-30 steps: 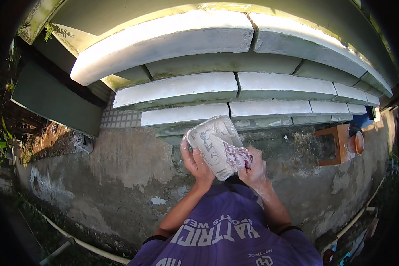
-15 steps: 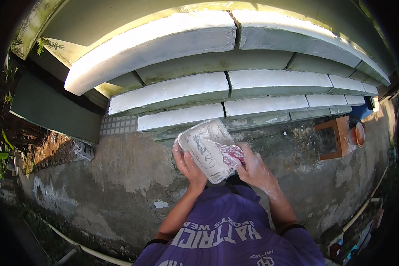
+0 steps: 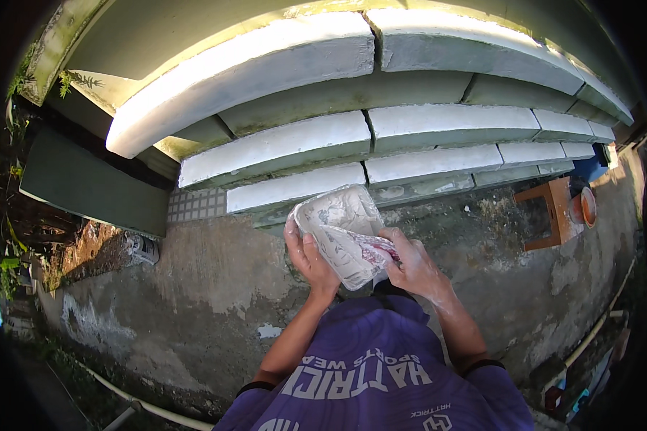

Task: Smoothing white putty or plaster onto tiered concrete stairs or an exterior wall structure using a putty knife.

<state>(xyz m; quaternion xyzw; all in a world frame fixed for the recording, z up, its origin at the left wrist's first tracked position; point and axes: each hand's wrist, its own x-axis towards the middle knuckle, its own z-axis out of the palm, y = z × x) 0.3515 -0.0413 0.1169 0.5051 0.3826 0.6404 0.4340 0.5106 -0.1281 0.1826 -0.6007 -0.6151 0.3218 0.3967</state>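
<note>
A shallow whitish rectangular tray (image 3: pixel 336 264) is tilted in front of my body, coated inside with thick white paste (image 3: pixel 341 210). Wrapped round its left side, my left hand (image 3: pixel 310 256) supports it, thumb on the near wall. My right hand (image 3: pixel 415 268) grips a red-handled tool (image 3: pixel 372 248) heavily smeared with white; its pale, coated end lies in the tray against the paste. Whether that end is bristle or blade I cannot tell. White smears mark my right hand and forearm.
Ahead rise several concrete steps (image 3: pixel 438 132) with white-coated tops and dark gaps between sections. An orange-brown stool-like frame (image 3: pixel 553 208) and a round orange pot (image 3: pixel 587 207) stand at right. A dark slanting slab (image 3: pixel 93 183) is at left, and a pale pipe (image 3: pixel 151 409) crosses the stained concrete floor.
The tray has shifted slightly up and right. The tool's coated end reaches further left across the tray, with both hands keeping their holds.
</note>
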